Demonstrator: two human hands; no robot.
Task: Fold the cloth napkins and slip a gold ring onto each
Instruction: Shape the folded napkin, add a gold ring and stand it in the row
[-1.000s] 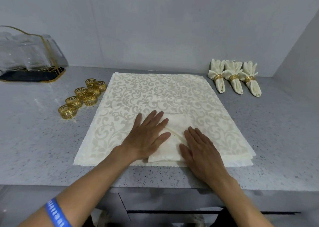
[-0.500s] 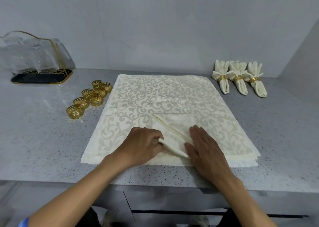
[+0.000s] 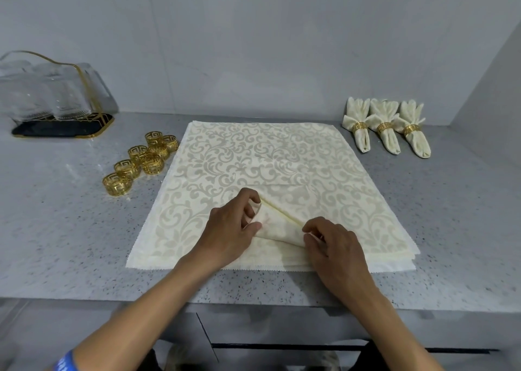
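Both hands work at the near edge of the counter (image 3: 70, 243); left hand (image 3: 231, 229) pinches one end of a folded cream napkin (image 3: 279, 227), right hand (image 3: 335, 246) pinches the other end; napkin lies on a stack of flat patterned napkins (image 3: 253, 156) (edges slightly offset); loose gold rings (image 3: 141, 160) clustered left of stack; three ringed napkins (image 3: 386, 125) far right by the wall; glass tray (image 3: 56, 97) far left.
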